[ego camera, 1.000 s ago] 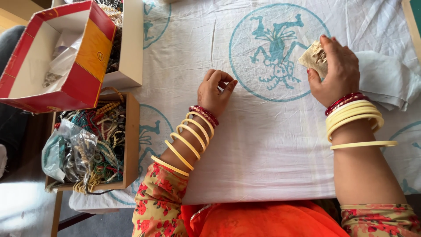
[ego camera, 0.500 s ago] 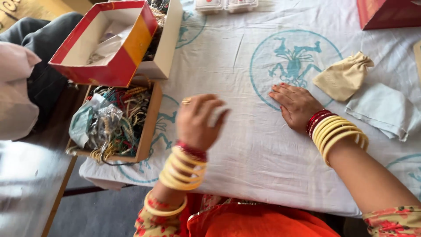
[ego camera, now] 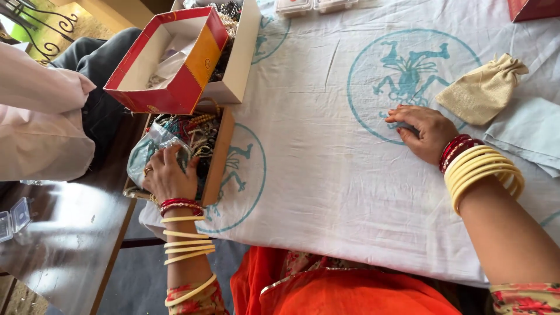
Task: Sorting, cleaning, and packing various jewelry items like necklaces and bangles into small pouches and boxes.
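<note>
One big white cloth (ego camera: 326, 192) with teal prints covering the table, wooden tray (ego camera: 219, 160) of tangled beads at 9 o'clock, left hand (ego camera: 168, 175) digging in, fingers curled around a clear plastic packet (ego camera: 146, 154), right hand (ego camera: 423, 129) flat and loose on the cloth, small beige pouch (ego camera: 481, 88) at 2 o'clock

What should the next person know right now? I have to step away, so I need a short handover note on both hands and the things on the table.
Left hand: reaching into the wooden tray of beaded jewellery, fingers on a clear plastic bag; a firm grip cannot be told.
Right hand: empty, resting palm down on the white printed cloth.
Beige drawstring pouch: lying on the cloth beyond the right hand, apart from it.
Red and yellow box: open, above the tray.
Done: pouch set down. Left: nothing is out of the tray yet.
</note>
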